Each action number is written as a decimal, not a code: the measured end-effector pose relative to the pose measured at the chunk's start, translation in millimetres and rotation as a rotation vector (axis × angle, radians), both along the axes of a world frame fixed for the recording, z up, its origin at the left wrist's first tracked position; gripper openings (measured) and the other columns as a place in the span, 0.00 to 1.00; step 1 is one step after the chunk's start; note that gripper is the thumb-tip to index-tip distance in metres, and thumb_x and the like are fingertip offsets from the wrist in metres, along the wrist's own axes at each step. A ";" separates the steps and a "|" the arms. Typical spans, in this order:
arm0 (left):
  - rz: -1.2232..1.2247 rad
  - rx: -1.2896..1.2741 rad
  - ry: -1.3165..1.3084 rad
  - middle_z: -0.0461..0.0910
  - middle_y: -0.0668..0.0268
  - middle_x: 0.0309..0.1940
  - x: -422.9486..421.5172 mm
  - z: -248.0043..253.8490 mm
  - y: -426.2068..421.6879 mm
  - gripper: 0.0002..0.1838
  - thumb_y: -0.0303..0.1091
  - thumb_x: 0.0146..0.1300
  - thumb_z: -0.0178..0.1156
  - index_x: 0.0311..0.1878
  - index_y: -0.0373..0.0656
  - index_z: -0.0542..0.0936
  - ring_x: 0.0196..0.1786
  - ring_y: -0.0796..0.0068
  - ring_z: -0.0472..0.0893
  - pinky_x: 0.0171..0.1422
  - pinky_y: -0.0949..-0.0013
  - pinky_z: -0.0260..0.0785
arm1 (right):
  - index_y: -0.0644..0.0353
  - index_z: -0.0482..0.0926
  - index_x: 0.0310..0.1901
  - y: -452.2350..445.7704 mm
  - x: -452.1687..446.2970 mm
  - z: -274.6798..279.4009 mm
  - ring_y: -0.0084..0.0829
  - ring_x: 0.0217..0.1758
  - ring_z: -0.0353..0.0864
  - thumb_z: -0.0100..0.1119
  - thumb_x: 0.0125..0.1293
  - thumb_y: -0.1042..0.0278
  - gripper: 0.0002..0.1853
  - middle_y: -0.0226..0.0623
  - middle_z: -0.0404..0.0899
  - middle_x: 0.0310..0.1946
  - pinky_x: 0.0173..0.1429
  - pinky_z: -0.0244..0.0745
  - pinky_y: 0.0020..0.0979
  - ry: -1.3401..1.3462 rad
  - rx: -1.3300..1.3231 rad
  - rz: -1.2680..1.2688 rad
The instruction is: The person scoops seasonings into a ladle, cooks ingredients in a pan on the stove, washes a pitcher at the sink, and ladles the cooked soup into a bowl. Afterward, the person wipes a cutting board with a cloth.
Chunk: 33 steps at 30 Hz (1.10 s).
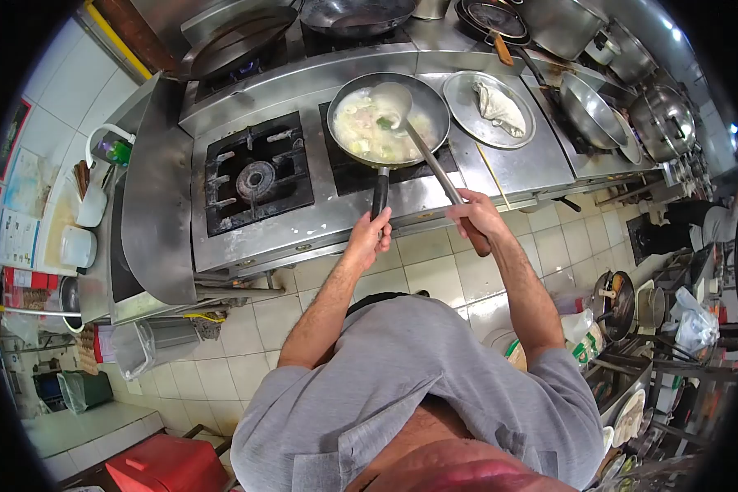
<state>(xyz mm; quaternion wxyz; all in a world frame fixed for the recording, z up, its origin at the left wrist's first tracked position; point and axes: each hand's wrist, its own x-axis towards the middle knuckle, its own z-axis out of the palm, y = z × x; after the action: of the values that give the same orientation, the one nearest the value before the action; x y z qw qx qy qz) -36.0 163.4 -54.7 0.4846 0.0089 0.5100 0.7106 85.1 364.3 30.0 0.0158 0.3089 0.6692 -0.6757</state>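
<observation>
My left hand (371,239) is wrapped round the black handle of a frying pan (334,140), which sits over a burner. Pale, creamy liquid with light pieces and a bit of green fills the pan. In my right hand (477,216) is a long-handled metal ladle (429,152) with a brown grip; its bowl rests in the food, near the pan's far side. Just right of the pan lies a round metal tray (461,123) with a folded white cloth (500,111) on it. A thin stick (492,174) lies in front of that tray.
Left of the pan is a bare gas burner (256,182). A dark wok (357,15) stands on the rear range. To the right are a metal bowl (592,111) and a large pot (662,123). A red box (168,466) stands at lower left.
</observation>
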 end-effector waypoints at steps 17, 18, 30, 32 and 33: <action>-0.781 -1.107 0.863 0.79 0.49 0.27 -5.1 -331.9 -243.6 0.30 0.57 0.55 0.49 0.24 0.34 0.80 0.36 0.52 0.79 0.46 0.57 0.70 | 0.63 0.71 0.41 -39.5 13.4 -31.6 0.39 0.23 0.77 0.54 0.51 0.73 0.13 0.41 0.75 0.21 0.28 0.71 0.38 0.000 0.701 -0.090; -0.609 -1.125 0.608 0.79 0.48 0.27 8.9 -319.4 -258.6 0.29 0.56 0.55 0.49 0.24 0.34 0.80 0.35 0.52 0.79 0.45 0.57 0.70 | 0.63 0.71 0.41 -42.3 6.5 -21.9 0.39 0.23 0.77 0.54 0.51 0.73 0.13 0.41 0.75 0.21 0.28 0.71 0.38 0.003 0.704 -0.088; -0.417 -0.815 0.419 0.77 0.55 0.18 32.3 -273.8 -200.1 0.20 0.47 0.56 0.52 0.25 0.37 0.78 0.21 0.63 0.79 0.31 0.62 0.71 | 0.67 0.68 0.54 -56.8 33.9 14.9 0.24 0.12 0.67 0.57 0.49 0.75 0.27 0.32 0.70 0.17 0.19 0.63 0.25 -0.005 0.349 0.023; -0.261 -0.767 0.473 0.79 0.57 0.22 32.4 -272.7 -177.9 0.20 0.47 0.54 0.55 0.35 0.36 0.78 0.21 0.67 0.79 0.31 0.65 0.72 | 0.65 0.67 0.56 -53.0 46.8 14.4 0.24 0.14 0.68 0.57 0.49 0.74 0.28 0.34 0.70 0.18 0.21 0.65 0.27 0.011 0.601 0.079; -0.265 -0.766 0.471 0.79 0.57 0.22 27.0 -270.0 -171.2 0.20 0.47 0.54 0.55 0.35 0.36 0.78 0.21 0.67 0.79 0.31 0.65 0.72 | 0.64 0.66 0.58 -56.5 50.4 20.7 0.25 0.16 0.69 0.56 0.49 0.74 0.30 0.36 0.71 0.18 0.24 0.66 0.28 0.028 0.851 0.138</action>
<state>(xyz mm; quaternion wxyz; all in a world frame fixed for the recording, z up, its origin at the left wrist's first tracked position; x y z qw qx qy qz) -9.0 -7.8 -324.7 0.4106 0.0555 0.8262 0.3816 135.6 307.7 50.6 -0.0768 0.2331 0.9076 -0.3407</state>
